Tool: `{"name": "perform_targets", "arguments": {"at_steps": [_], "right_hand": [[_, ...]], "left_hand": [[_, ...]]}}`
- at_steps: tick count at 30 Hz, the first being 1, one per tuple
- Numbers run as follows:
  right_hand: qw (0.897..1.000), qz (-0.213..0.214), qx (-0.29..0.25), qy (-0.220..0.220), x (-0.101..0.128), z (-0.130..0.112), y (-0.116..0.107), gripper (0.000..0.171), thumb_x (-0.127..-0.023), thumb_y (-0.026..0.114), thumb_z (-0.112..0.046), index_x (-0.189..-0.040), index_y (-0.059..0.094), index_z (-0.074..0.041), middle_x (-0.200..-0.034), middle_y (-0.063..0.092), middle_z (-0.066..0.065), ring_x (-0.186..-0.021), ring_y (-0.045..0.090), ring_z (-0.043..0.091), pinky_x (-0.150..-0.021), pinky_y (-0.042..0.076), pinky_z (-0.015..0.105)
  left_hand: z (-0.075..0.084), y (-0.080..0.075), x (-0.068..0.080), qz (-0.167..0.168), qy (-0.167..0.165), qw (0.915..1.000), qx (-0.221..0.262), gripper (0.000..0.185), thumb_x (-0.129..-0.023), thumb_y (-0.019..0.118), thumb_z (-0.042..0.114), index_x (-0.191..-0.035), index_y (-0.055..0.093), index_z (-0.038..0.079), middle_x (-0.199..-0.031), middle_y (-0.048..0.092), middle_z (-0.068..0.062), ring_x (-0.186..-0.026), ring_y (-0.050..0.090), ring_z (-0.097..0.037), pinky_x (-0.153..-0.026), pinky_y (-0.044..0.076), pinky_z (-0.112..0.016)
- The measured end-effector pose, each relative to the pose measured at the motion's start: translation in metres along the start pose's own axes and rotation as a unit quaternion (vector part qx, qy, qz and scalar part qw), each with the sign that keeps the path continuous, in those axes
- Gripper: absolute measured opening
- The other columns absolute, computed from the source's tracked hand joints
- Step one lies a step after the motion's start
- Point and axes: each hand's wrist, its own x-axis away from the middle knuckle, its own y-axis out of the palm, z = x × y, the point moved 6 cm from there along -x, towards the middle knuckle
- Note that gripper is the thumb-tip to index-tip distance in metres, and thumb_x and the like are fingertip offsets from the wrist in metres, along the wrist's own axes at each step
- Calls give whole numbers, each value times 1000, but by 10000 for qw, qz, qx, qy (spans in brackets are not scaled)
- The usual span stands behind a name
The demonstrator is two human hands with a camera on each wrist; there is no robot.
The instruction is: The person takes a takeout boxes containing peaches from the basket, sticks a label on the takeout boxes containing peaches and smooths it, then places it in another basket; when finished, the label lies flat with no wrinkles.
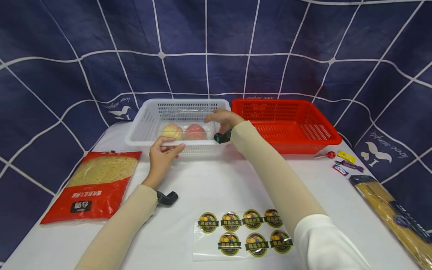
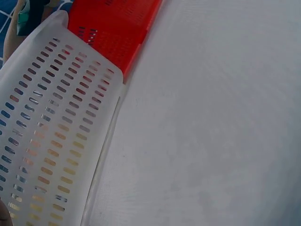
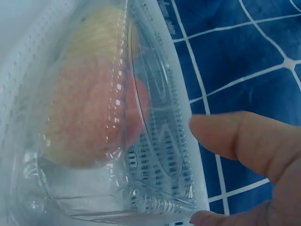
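A clear plastic box (image 1: 187, 125) holding two peaches (image 1: 195, 132) sits in the white basket (image 1: 141, 116) at the back of the table. My left hand (image 1: 164, 149) pinches the box's near left corner at the basket's front rim. At the box's right end, my right hand (image 1: 221, 117) curls over it. In the right wrist view the box (image 3: 141, 179) and a peach (image 3: 84, 117) fill the frame, with my fingers (image 3: 235, 139) at the box's edge. The left wrist view shows the basket's slotted outer wall (image 2: 51, 136) from outside.
A red basket (image 1: 334, 137) stands right of the white one. A red bag of noodles (image 1: 94, 183) lies at the left and a sheet of round stickers (image 1: 243, 232) near the front. Sweets (image 1: 344, 163) and a long pasta packet (image 1: 395, 217) lie at the right.
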Motion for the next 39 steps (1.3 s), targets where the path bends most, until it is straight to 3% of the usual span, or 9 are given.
{"name": "perform_targets", "arguments": {"at_steps": [4,7,11,17,23,25,28,34,39], "right_hand": [[9992,-113,381,74,-6,2,-1,85,-106,63,-19,-173,12,-9,-176,19,11,-148,41,43,-127,34,53],[9974,-28,724,58,-8,3,-4,66,-105,64,-21,-162,35,-3,-147,47,16,-110,59,31,-108,53,42],[9961,52,878,55,-5,3,-3,54,-105,67,-24,-149,47,0,-112,52,13,-85,54,22,-76,54,31],[9972,87,736,24,-3,3,-1,61,-101,75,-26,-146,45,1,-116,49,13,-80,50,24,-64,49,26],[9963,92,853,16,-2,4,-1,85,-98,77,-36,-163,34,-3,-146,48,20,-111,57,34,-96,54,33],[9968,-96,790,-25,-1,3,1,86,-101,71,-35,-168,27,-4,-166,35,21,-138,49,44,-119,45,43],[9986,-333,407,40,-3,3,2,76,-105,63,-31,-169,29,-6,-175,23,22,-155,33,48,-129,32,50],[9996,-196,-148,104,-5,3,1,64,-107,59,-34,-162,40,-9,-167,34,26,-148,41,42,-126,37,51],[10000,-43,-63,27,-6,2,1,57,-105,59,-39,-153,51,-10,-142,50,21,-113,56,32,-96,58,36]], "left_hand": [[-1,2,1,-28,-35,10000,-36,39,-90,85,-3,-120,63,-14,-75,74,11,-56,68,-7,-54,57,-24],[-1,3,1,-40,-58,10000,31,39,-89,86,-4,-120,62,-14,-74,74,11,-55,67,-6,-54,56,-24],[-2,3,1,-78,-37,9999,52,39,-89,86,-4,-119,62,-13,-74,74,12,-56,69,-11,-55,57,-25],[-3,3,1,-95,-12,10000,-10,40,-90,86,-2,-120,63,-13,-75,74,12,-57,69,-11,-54,56,-25],[-4,2,1,-60,-44,9999,-108,38,-90,86,-1,-119,64,-12,-77,74,11,-58,70,-10,-53,55,-24],[-4,1,1,-60,-39,9999,-113,38,-90,86,-2,-119,64,-12,-76,74,12,-58,69,-8,-53,55,-24],[-2,1,1,-62,16,10000,-76,37,-89,86,-2,-119,65,-12,-75,74,12,-57,69,-8,-52,55,-24],[1,-1,-1,-73,78,9999,-88,38,-89,87,-2,-119,66,-10,-76,74,14,-59,70,-10,-54,57,-25],[0,-1,-1,-70,53,9999,-101,38,-89,87,-2,-120,66,-11,-76,74,13,-59,70,-9,-54,57,-25]]}}
